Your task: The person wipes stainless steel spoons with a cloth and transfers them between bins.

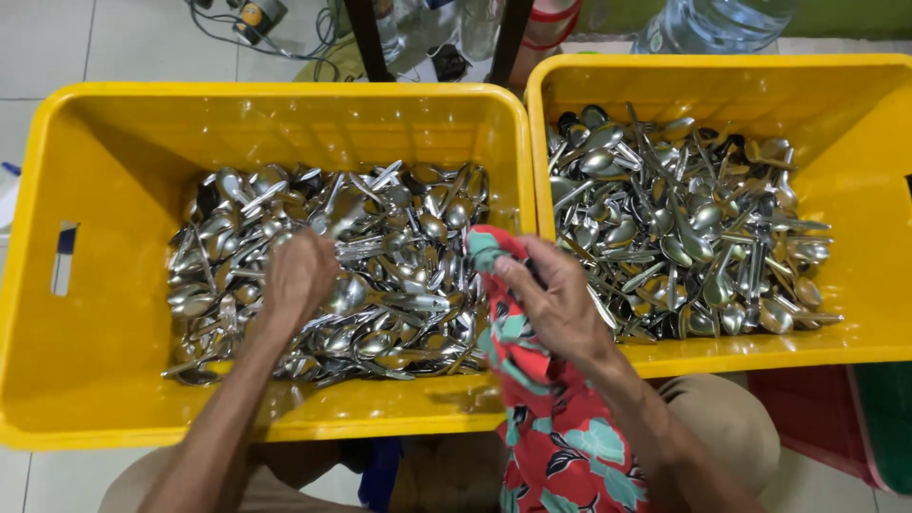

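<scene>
Two yellow plastic crates stand side by side, each with a heap of metal spoons. My left hand point(299, 275) reaches into the left crate point(104, 285) and closes around a spoon point(342, 214) on top of the pile point(380, 285). My right hand point(556, 299) hovers over the gap between the crates, gripping a red cloth with a teal leaf print point(532, 399) that hangs down toward my lap. The right crate point(855, 171) holds its own spoon pile point(684, 228), just right of that hand.
Cables and a small device point(252, 17) lie on the tiled floor behind the left crate. Dark table legs point(366, 38) and a large clear water bottle point(712, 21) stand at the back. A red and green mat point(845, 418) lies at the lower right.
</scene>
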